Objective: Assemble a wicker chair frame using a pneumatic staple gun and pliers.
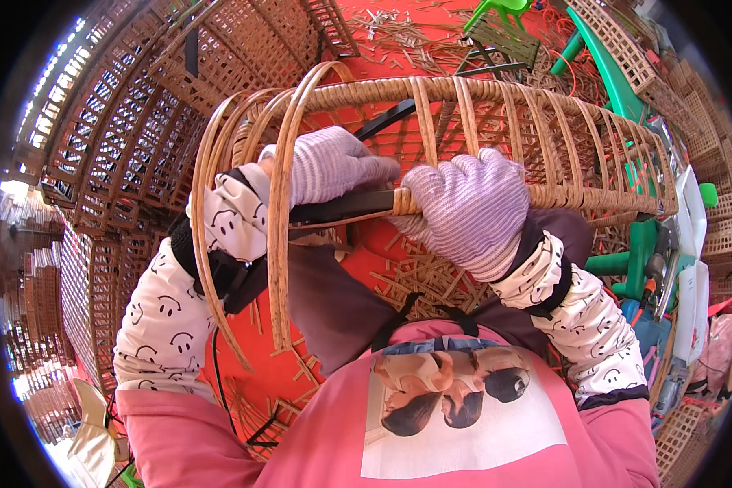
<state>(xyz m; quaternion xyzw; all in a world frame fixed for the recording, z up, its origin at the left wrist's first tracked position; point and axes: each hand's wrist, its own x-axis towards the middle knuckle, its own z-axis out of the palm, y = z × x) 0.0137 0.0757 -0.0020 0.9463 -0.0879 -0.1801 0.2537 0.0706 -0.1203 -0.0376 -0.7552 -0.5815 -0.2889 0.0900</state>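
A long woven rattan frame lies across my lap, its rails wrapped in tan rattan and joined by cross strands. My right hand, in a lilac ribbed glove, is closed around the near rail where the wrapping ends. From there leftward the rail is a bare dark bar. Just above that bar is my left hand, gloved alike, fingers closed and pointing toward the right hand; whatever is between them is hidden. Loose rattan strands loop over my left wrist and hang down beside the forearm.
Stacked woven rattan panels rise at the left. Rattan offcuts litter the red floor. Beyond the frame are a green plastic chair and a small folding stool. Green legs and tools crowd the right side.
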